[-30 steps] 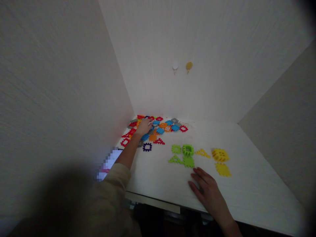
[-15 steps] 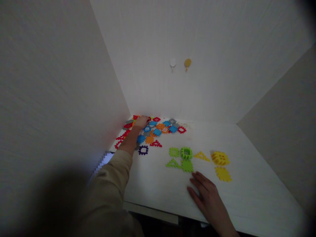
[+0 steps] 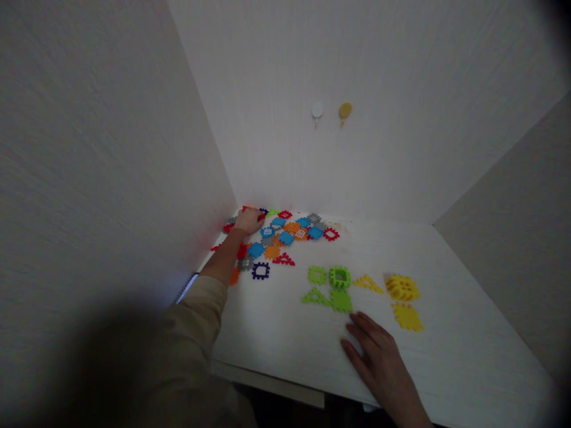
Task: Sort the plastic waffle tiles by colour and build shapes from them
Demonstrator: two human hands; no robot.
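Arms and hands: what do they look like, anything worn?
Left sleeve: beige, creased cloth, ending partway along the forearm. Left hand and right hand: bare, no gloves, watch or rings visible. Fine detail is too dim.

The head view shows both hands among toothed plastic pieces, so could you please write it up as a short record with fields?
Left hand: among mixed-colour toothed pieces; grip unclear
Right hand: open, close to green solid square; contact unclear
Other green pieces: frame square, hollow block, triangle
Yellow pieces: triangle, block, solid square
Back wall: white hook, gold hook
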